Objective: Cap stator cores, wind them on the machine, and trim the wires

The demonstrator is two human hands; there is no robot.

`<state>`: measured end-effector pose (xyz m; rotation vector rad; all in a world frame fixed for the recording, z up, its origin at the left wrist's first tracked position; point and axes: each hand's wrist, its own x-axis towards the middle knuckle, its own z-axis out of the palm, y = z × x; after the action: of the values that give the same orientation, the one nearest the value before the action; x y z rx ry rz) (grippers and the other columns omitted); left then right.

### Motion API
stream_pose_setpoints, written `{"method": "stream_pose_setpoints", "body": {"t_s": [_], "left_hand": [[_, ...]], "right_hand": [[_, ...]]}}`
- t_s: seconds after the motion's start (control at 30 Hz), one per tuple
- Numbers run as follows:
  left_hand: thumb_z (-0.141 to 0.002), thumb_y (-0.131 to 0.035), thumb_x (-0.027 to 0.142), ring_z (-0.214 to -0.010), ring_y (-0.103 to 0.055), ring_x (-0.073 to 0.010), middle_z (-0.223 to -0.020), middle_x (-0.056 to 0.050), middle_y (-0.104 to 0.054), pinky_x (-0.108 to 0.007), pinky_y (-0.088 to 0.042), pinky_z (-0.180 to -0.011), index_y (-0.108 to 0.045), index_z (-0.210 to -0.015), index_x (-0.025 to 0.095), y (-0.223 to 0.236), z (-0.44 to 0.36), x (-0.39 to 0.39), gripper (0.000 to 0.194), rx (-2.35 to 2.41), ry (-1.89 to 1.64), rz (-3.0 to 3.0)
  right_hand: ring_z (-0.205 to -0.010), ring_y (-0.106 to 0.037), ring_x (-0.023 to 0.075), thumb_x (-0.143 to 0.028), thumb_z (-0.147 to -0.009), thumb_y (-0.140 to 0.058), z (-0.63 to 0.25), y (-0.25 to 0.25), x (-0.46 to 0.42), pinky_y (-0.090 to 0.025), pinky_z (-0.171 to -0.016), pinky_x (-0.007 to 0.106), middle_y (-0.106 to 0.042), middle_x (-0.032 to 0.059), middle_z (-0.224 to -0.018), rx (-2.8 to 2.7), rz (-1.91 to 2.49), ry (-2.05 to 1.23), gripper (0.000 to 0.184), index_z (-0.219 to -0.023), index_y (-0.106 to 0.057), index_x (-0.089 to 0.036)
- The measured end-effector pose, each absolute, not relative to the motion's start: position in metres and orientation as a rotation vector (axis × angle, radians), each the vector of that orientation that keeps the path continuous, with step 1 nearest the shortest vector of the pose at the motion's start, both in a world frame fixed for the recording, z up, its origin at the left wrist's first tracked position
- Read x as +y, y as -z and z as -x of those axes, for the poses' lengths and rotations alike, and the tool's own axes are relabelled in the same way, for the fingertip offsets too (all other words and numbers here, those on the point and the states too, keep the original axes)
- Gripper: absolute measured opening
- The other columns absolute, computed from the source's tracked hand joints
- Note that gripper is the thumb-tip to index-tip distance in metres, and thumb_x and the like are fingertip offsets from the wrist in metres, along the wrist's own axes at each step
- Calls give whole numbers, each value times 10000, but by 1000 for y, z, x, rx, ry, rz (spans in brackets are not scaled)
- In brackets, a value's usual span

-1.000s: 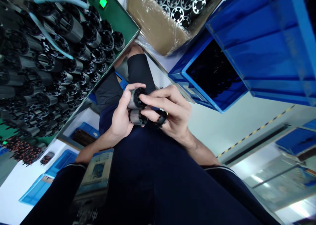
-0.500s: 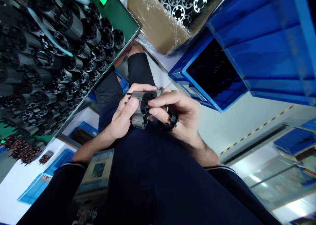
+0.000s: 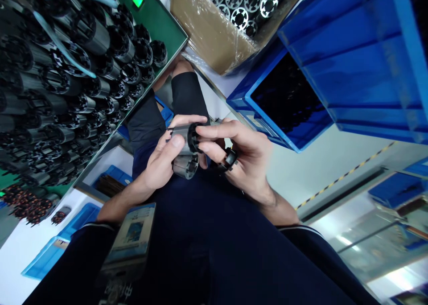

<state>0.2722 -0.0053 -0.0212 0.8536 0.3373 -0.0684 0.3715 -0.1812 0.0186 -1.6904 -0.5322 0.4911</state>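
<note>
My left hand [image 3: 162,155] is closed around a grey metal stator core [image 3: 182,133]. A second stator core [image 3: 186,166] sits just below it, against the same hand. On the right end of the upper core is a black toothed plastic ring [image 3: 193,138], with the fingertips of my right hand [image 3: 245,155] pressed against it. Another black plastic ring [image 3: 230,159] is held lower in my right hand, by the curled fingers. The palm side of both hands is partly hidden.
Many stator cores with black ends [image 3: 88,30] stand on the green bench [image 3: 160,17] at left. A plastic-lined cardboard box [image 3: 203,28] holds bare cores. A blue bin [image 3: 249,97] with black parts stands at right, beside a larger blue bin [image 3: 361,64]. Copper-wound parts [image 3: 31,202] lie far left.
The black ring on the upper core sits closer against the metal, and my right fingertips have moved slightly left with it. The lower core has shifted a little left and down.
</note>
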Motion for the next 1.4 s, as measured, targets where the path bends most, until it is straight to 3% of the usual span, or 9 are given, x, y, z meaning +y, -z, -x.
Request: {"method": "stream_pose_setpoints", "body": {"t_s": [0.1, 0.2, 0.37, 0.57, 0.8, 0.9, 1.03, 1.23, 1.4], "left_hand": [[-1212, -589, 761, -833, -877, -254, -1070, -81, -858, -340, -711, -709, -753, -1375, 241, 17, -277, -8, 569, 347, 123, -728], [-1213, -570, 778, -829, -875, -262, -980, -74, -841, -298, -662, -610, -739, -1405, 214, 17, -278, -10, 619, 346, 178, -683], [-1149, -670, 807, -823, -866, -271, -961, -76, -821, -262, -587, -506, -717, -1485, 181, 21, -280, -12, 712, 458, 198, -666], [-1125, -723, 700, -719, -801, -213, -1002, -26, -818, -241, -514, -424, -706, -1413, 239, 26, -295, -10, 544, 507, 140, -656], [-1084, -802, 686, -533, -632, -183, -763, 33, -661, -256, -433, -312, -704, -1376, 295, 34, -304, -18, 498, 384, 66, -646], [-1049, -872, 622, -544, -613, -137, -825, 38, -659, -219, -394, -335, -644, -1226, 284, 32, -309, -16, 444, 405, 14, -673], [-1046, -853, 657, -536, -607, -117, -837, 55, -653, -208, -387, -382, -586, -1238, 283, 26, -312, -7, 497, 488, 10, -774], [-1052, -836, 657, -635, -712, -152, -978, 4, -745, -260, -428, -440, -642, -1263, 299, 34, -311, -10, 459, 480, -72, -875], [-1082, -860, 598, -811, -718, -168, -982, -15, -748, -323, -621, -725, -752, -1190, 278, 44, -313, -16, 355, 399, -351, -965]], "right_hand": [[-695, -802, 220, -405, -1149, -892, -382, -20, -181, -744, -762, 460, -874, 0, -936, -582, 1627, -546, 210, -1357, -924, -396], [-719, -803, 239, -419, -1100, -953, -390, -17, -182, -753, -788, 462, -871, 3, -872, -655, 1667, -510, 197, -1297, -959, -403], [-838, -849, 250, -369, -1108, -935, -388, -10, -180, -776, -914, 463, -904, 17, -961, -705, 1694, -392, 128, -1231, -970, -361], [-983, -869, 262, -323, -1135, -884, -397, -11, -184, -745, -767, 388, -928, 105, -1217, -714, 1764, -379, 213, -1334, -956, -299], [-945, -850, 265, -450, -1153, -872, -398, -11, -184, -741, -848, 436, -915, 64, -1150, -723, 1772, -430, 169, -1277, -951, -368], [-870, -794, 257, -468, -1192, -803, -408, -13, -196, -656, -757, 430, -895, 80, -1126, -624, 1924, -426, 226, -1332, -934, -348], [-705, -652, 165, -426, -1175, -837, -424, -7, -213, -522, -678, 363, -812, 27, -959, -766, 1969, -539, 190, -1264, -932, -288], [-786, -729, 179, -478, -1192, -824, -417, -6, -202, -579, -750, 337, -834, 20, -944, -745, 1833, -551, 215, -1221, -923, -289], [-886, -803, 188, -470, -1179, -842, -410, -6, -194, -684, -807, 327, -884, 39, -1088, -779, 1729, -657, 232, -1282, -894, -269]]}}
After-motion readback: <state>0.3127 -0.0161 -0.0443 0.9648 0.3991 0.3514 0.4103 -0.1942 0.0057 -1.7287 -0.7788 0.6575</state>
